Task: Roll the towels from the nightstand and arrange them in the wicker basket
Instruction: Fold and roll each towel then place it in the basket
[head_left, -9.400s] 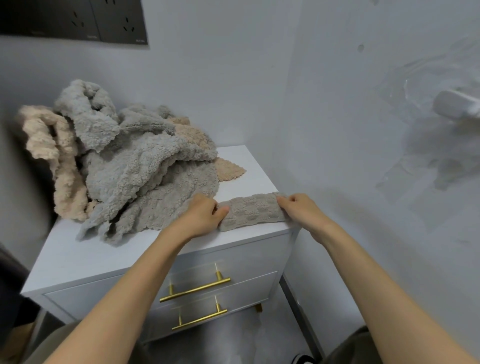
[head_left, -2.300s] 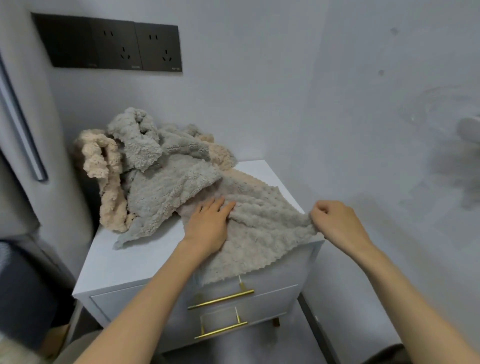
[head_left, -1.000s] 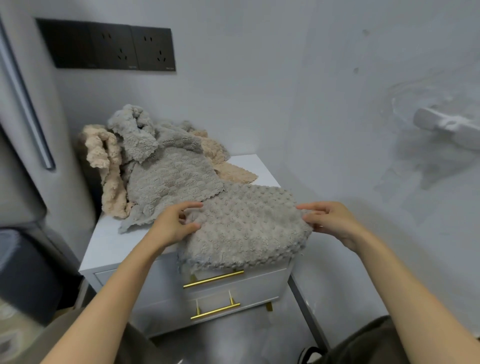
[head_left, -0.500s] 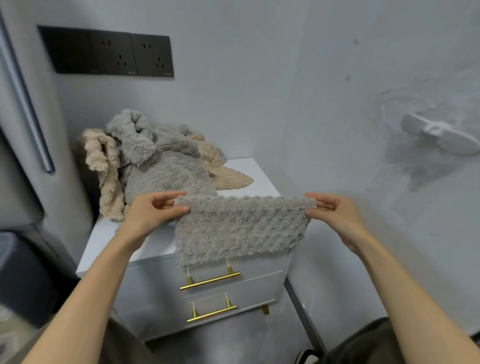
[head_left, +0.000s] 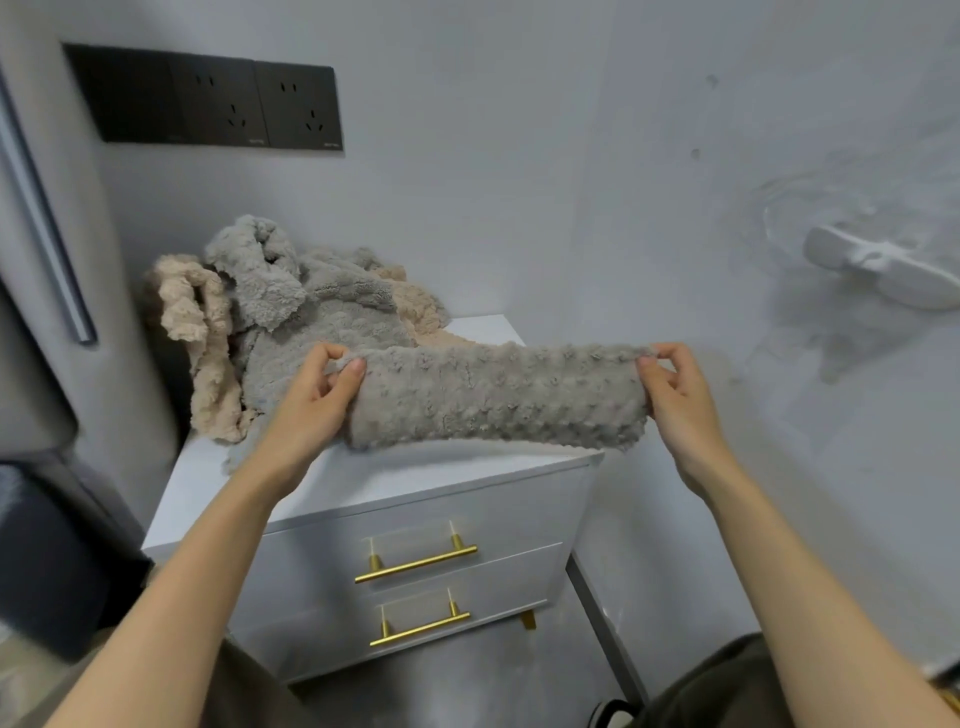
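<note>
Towel in grey (head_left: 493, 397), nubbly weave, is hanging as a long folded band between both hands, over the front half of the nightstand (head_left: 415, 483). Its lower edge is lying close to the white top; whether it is touching, I cannot tell. Its right end is reaching past the nightstand's right front corner.

Left hand (head_left: 317, 395) is pinching the band's upper left corner, thumb in front, fingers curled behind the cloth. Right hand (head_left: 675, 395) is pinching the upper right corner the same way, fingertips clamped on the edge. Both forearms are reaching in from the bottom of the view, and the band is being held roughly level and fairly taut.

Behind the left hand, a loose pile of towels (head_left: 311, 317) is sitting at the back left of the nightstand, against the wall. Grey ones are making up most of it. A beige towel (head_left: 192, 322) is drooping down the pile's left side, and another beige patch is showing at its right rear.

Two drawers are facing the person, each carrying a gold bar handle, upper (head_left: 415, 564) and lower (head_left: 420, 623). A black socket panel (head_left: 208, 101) is sitting on the wall above the pile. A white fixture (head_left: 883, 265), blurred, is sticking out from the right-hand wall.
</note>
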